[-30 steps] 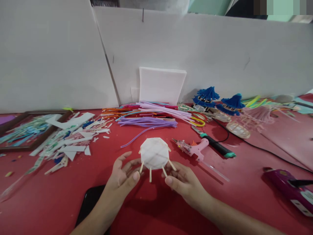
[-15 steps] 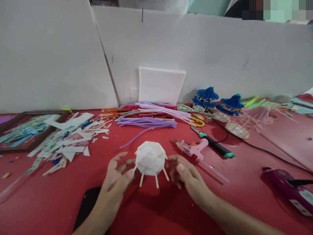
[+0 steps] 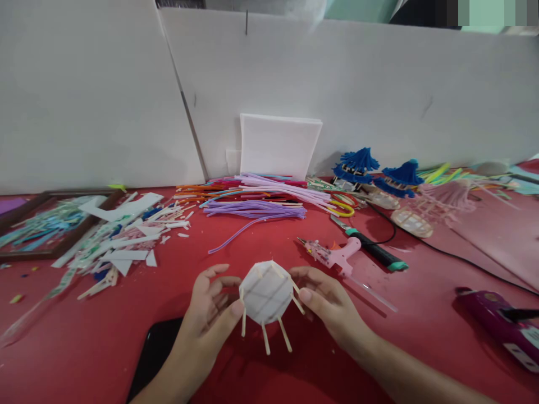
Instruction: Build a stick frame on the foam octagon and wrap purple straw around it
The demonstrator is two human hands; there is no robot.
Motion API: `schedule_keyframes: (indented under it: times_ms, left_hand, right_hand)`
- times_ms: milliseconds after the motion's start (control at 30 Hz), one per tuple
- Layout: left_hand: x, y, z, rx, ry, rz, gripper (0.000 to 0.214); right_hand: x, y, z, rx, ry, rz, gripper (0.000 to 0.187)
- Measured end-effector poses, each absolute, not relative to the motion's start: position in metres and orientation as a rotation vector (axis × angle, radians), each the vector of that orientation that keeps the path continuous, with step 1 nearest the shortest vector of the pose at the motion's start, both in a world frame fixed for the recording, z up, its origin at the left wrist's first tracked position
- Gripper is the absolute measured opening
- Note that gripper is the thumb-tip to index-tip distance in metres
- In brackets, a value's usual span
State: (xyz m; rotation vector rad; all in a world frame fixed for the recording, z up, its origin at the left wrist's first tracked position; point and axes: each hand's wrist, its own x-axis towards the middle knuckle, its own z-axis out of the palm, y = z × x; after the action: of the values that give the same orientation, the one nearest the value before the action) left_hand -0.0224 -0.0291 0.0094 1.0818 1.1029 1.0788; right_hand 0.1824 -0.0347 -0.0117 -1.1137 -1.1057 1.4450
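Between my hands, over the red table, is a white paper polygon with short wooden sticks point(image 3: 266, 293) standing out around its rim. My left hand point(image 3: 217, 306) pinches its left edge, the thumb against a stick and the other fingers curled behind. At the right edge, my right hand point(image 3: 326, 297) grips it with thumb and bent fingers by the sticks there. The face is tilted toward me, and faint diagonal lines show across the paper. Beyond my right hand lie a pink glue gun point(image 3: 330, 255) with a clear glue stick and a black-and-teal utility knife point(image 3: 374, 249).
Purple pipe cleaners point(image 3: 255, 209) lie in a bundle ahead, before a white paper stack point(image 3: 280, 147). Paper scraps point(image 3: 130, 241) and a brown frame point(image 3: 80, 255) are at left. A black phone point(image 3: 154, 353) sits by my left forearm; a magenta power strip point(image 3: 499, 322) and blue-roofed models point(image 3: 357, 165) are at right.
The paper piece has come nearer and tipped, so its lined face and more of the sticks show. My right hand has closed onto its right edge.
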Motion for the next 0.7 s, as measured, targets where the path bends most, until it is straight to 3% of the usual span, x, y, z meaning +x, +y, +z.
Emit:
schedule_keyframes:
  times_ms: [367, 700]
  left_hand:
    - [-0.022, -0.029, 0.010, 1.111, 1.066, 1.054, 0.042]
    - [-0.022, -0.023, 0.002, 0.787, 1.182, 1.166, 0.056]
  right_hand:
    - [0.183, -0.035, -0.018, -1.110, -1.130, 1.376, 0.046]
    - [0.181, -0.039, -0.024, -1.055, -1.149, 1.477, 0.053]
